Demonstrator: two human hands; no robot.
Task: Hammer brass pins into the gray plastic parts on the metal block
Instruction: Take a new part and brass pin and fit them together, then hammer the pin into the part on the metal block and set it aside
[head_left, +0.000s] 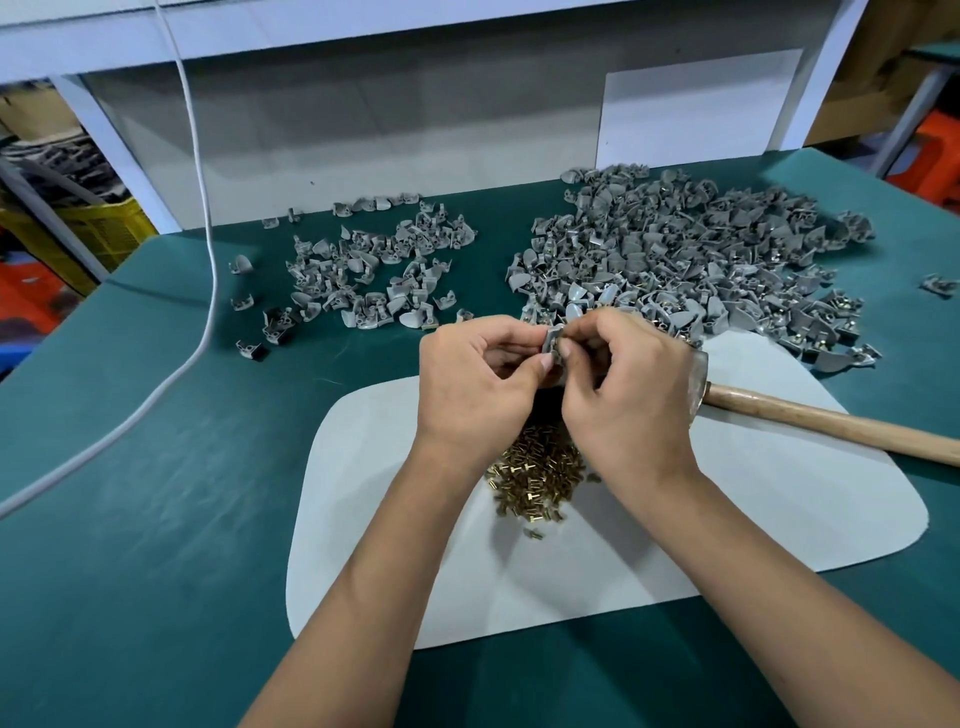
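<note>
Head view: both hands meet above the white mat (675, 545). Left hand (478, 384) pinches a gray plastic part (549, 347), while the right hand (623, 395) curls in on it, fingertips seemingly setting a brass pin, too small to confirm. Loose brass pins (535, 478) lie just near of the hands; the hammer (831, 423) rests to the right. Metal block hidden, probably underneath. Judging it the loading step; next, seat the part and take up the hammer.

A teal-covered table (156, 467) carried 2 heaps of gray plastic parts (675, 260) toward its far edge, a white mat (675, 519), and a white cable (202, 312) near its left edge.
</note>
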